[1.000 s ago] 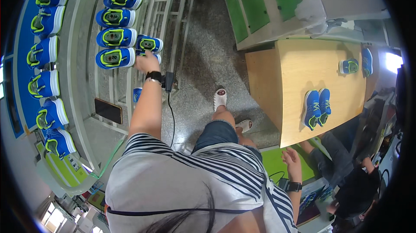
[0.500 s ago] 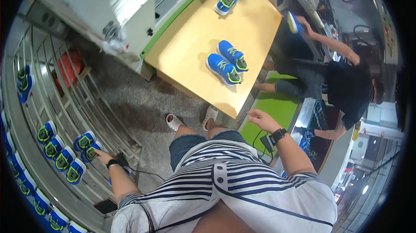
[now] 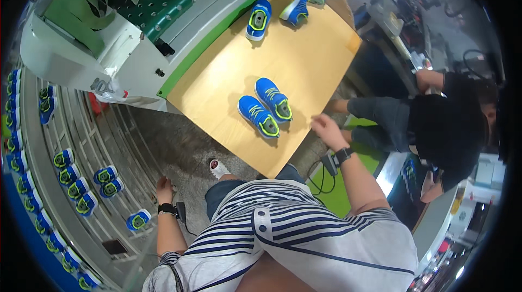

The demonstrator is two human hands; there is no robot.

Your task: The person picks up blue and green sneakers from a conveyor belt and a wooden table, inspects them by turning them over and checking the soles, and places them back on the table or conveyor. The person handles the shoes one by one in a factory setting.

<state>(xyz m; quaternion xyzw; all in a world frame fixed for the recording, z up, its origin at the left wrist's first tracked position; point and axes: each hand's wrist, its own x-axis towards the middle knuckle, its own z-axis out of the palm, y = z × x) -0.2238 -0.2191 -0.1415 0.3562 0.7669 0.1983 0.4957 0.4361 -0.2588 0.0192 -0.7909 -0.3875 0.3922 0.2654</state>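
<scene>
Right hand (image 3: 328, 130) beside tabletop (image 3: 217, 85); blue shoes (image 3: 253, 112) to its left

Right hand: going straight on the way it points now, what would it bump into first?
Probably the edge of the light wooden tabletop, just ahead of the right hand. Depth is unclear from this view: if the hand is higher, it might pass over that edge.

I can see a white top (image 3: 304, 213) with dark blue stripes and two round snaps (image 3: 262, 228) down the front. The shorts (image 3: 221, 191) are blue. Both wrists have black bands (image 3: 342, 155), with small dark boxes (image 3: 329, 165) and thin black cords (image 3: 322, 192) beside them. One white slipper (image 3: 218, 169) shows.
</scene>
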